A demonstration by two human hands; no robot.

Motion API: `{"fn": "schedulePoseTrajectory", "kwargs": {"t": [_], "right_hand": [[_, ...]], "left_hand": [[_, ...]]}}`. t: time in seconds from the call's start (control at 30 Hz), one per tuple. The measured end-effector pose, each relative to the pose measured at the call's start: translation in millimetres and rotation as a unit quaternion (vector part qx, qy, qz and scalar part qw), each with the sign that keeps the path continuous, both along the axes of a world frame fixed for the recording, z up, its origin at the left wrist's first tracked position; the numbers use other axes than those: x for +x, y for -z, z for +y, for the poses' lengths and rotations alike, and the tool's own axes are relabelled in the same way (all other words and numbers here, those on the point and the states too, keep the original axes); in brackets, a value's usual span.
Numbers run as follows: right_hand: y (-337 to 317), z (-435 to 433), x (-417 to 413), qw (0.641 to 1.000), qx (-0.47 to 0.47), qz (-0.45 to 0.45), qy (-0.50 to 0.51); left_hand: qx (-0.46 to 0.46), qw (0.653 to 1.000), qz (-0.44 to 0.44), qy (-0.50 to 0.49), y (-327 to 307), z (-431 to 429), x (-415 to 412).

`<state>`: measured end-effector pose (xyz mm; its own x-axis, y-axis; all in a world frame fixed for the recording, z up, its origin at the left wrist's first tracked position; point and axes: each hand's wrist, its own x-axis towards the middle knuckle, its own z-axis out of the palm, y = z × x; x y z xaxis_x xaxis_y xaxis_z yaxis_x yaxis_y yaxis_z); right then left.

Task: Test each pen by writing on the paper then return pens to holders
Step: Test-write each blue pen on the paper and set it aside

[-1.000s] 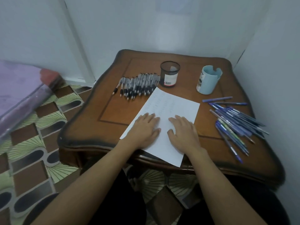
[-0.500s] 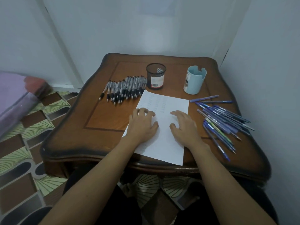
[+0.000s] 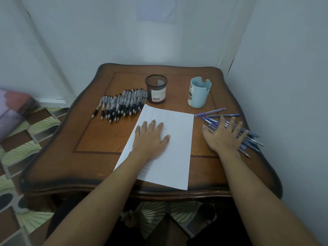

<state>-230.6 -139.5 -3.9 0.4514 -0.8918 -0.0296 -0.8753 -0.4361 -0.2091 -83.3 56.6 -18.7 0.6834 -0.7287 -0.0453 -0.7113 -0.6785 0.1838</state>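
A white sheet of paper (image 3: pixel 174 148) with faint rows of marks lies on the wooden table (image 3: pixel 99 135). My left hand (image 3: pixel 150 137) rests flat on the sheet, fingers straight. My right hand (image 3: pixel 222 134) is spread flat over a pile of blue pens (image 3: pixel 252 139) at the right of the paper. Several black and grey pens (image 3: pixel 120 105) lie in a row at the back left. A black mesh holder (image 3: pixel 156 89) and a light blue holder (image 3: pixel 199 92) stand behind the paper, and no pens show in either.
White walls close in behind the table and along its right side. A patterned tiled floor (image 3: pixel 26 142) lies to the left, with a purple bundle (image 3: pixel 12 112) at the far left edge. The paper's near corner reaches the table's front edge.
My right hand has left the paper and moved right onto the blue pens. My left hand stays flat on the sheet. The camera view has shifted.
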Motion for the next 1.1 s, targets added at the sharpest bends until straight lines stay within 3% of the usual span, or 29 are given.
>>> {"fn": "schedulePoseTrajectory", "kwargs": {"t": [0.17, 0.57, 0.9, 1.1], "right_hand": [[2.7, -10.5, -2.4, 0.999, 0.024, 0.027, 0.007], [6.3, 10.4, 2.3, 0.980, -0.006, 0.064, -0.191], [-9.2, -11.9, 27.8, 0.993, -0.017, -0.025, -0.114], [-3.0, -39.8, 37.7, 0.997, 0.033, 0.033, -0.063]], "left_hand": [[-0.003, 1.000, -0.004, 0.001, 2.4, -0.5, 0.3], [-0.003, 1.000, -0.001, -0.001, 3.2, 0.3, 2.2], [-0.005, 1.000, -0.002, -0.001, 4.8, -0.1, 2.7], [-0.009, 1.000, -0.011, -0.002, 7.1, -1.6, 3.9]]}}
